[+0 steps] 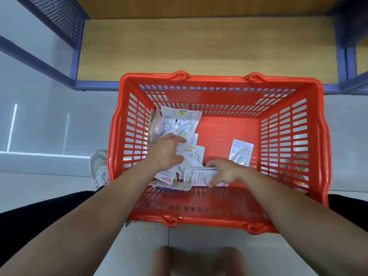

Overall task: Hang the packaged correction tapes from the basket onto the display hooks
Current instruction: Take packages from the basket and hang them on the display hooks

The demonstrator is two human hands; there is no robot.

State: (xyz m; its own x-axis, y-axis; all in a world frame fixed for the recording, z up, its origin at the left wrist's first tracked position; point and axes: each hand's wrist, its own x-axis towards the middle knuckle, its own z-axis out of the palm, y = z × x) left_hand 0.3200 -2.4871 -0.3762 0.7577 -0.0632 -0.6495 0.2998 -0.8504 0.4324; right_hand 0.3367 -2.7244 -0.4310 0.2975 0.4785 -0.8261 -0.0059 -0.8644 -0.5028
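An orange slotted basket point(286, 136) stands on the floor below me. Several packaged correction tapes point(180, 124) lie heaped in its left half, and one package point(241, 153) lies apart at the right. My left hand point(166, 151) reaches into the heap, its fingers bent over a package point(192, 154) with green print. My right hand point(224, 172) grips a small stack of packages point(201, 176) near the basket's front wall. No display hooks are in view.
A wooden bottom shelf point(199, 48) in a blue metal frame point(78, 56) lies just behind the basket. A perforated blue side panel point(57, 14) stands at the top left. Pale floor tiles surround the basket, and my shoe point(99, 168) is by its left wall.
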